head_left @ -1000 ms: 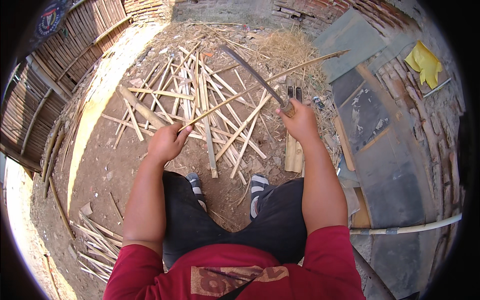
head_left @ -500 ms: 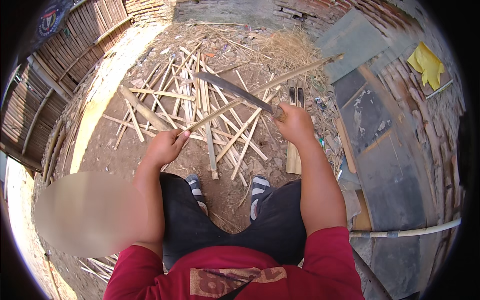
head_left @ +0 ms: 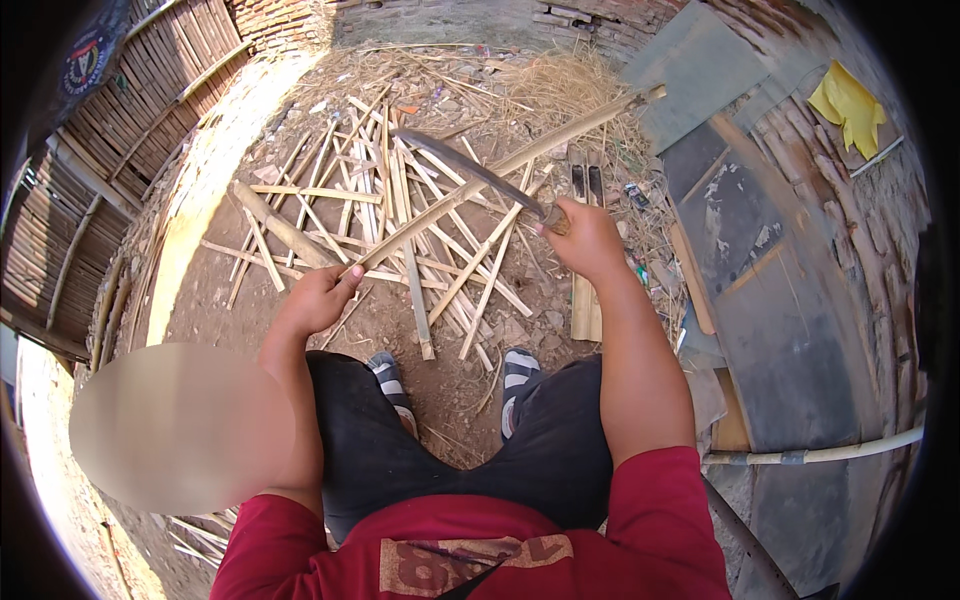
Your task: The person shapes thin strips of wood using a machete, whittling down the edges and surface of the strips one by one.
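Observation:
My left hand (head_left: 322, 300) is closed on the near end of a long split bamboo strip (head_left: 572, 137), thumb on top. The strip slants up and away to the right, its far end near the dry straw. In my right hand (head_left: 590, 242) is the handle of a machete (head_left: 463, 168), its long dark blade pointing away to the left. Blade and strip cross in front of me; I cannot tell whether they touch. Beyond and below them, a loose pile of split bamboo strips (head_left: 412, 285) lies on the dirt ground, with a thicker bamboo pole (head_left: 285, 225) at its left.
Dry straw (head_left: 570, 85) lies at the far side. Halved bamboo pieces (head_left: 587, 310) rest right of the pile. Dark boards (head_left: 780, 300) and a yellow cloth (head_left: 848, 108) are along the right. A woven bamboo wall (head_left: 160, 85) stands at the left.
The bamboo strip has turned to show a broader face, and its far end has shifted slightly left and away. My left hand has moved a little left. The machete stays nearly in place.

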The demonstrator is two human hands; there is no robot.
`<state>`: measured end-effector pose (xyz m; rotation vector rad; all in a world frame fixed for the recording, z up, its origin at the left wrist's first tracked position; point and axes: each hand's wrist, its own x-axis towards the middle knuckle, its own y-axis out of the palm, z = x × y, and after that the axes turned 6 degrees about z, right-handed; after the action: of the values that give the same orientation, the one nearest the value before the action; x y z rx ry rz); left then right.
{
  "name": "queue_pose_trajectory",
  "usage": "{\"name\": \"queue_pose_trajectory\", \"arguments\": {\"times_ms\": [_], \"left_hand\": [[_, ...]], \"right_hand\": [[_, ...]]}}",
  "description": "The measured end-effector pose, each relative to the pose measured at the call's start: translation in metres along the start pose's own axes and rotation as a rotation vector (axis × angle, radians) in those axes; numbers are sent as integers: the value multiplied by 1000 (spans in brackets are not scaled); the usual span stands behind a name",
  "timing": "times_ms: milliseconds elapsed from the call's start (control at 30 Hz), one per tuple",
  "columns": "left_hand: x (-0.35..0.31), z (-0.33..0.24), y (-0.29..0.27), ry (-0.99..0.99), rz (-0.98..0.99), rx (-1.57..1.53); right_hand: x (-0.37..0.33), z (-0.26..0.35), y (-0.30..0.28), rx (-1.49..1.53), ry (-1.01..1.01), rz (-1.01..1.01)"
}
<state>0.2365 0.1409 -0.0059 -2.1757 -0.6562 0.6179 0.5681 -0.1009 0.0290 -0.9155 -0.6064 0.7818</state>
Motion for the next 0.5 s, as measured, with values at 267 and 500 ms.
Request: {"name": "queue_pose_trajectory", "arguments": {"times_ms": [267, 500], "left_hand": [[-77, 3, -48, 41, -132, -64], [-180, 33, -27, -140, -77, -191]], "right_hand": [[-7, -1, -17, 96, -191, -233], [-21, 38, 2, 50, -411, -50]]}}
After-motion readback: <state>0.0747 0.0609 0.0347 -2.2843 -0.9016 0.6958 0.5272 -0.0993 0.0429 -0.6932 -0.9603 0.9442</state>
